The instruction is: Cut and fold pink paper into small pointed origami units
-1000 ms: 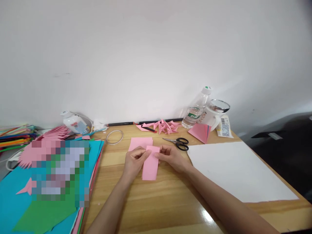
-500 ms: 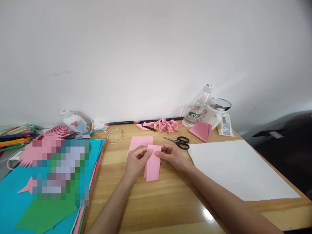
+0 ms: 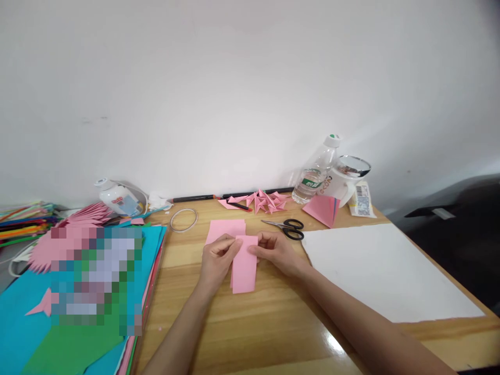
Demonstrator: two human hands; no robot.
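Note:
A folded strip of pink paper (image 3: 245,265) hangs upright between my two hands over the wooden table. My left hand (image 3: 219,259) pinches its upper left edge between thumb and fingers. On the opposite edge, my right hand (image 3: 275,252) grips the strip with its thumb in front and fingers behind. A second layer shows along the strip's lower left side. Behind my left hand lies a flat pink sheet (image 3: 226,227), partly covered by that hand. Black-handled scissors (image 3: 287,226) rest just beyond my right hand.
Folded pink paper pieces (image 3: 265,201), a water bottle (image 3: 315,174) and a mug (image 3: 346,179) stand or lie by the wall. White paper (image 3: 375,271) covers the right side. Coloured sheets (image 3: 23,323) are stacked at left, near a tape ring (image 3: 184,220).
The folded pink strip has dropped slightly in view, and its two layers lie closer together. Both hands keep their hold, barely moved.

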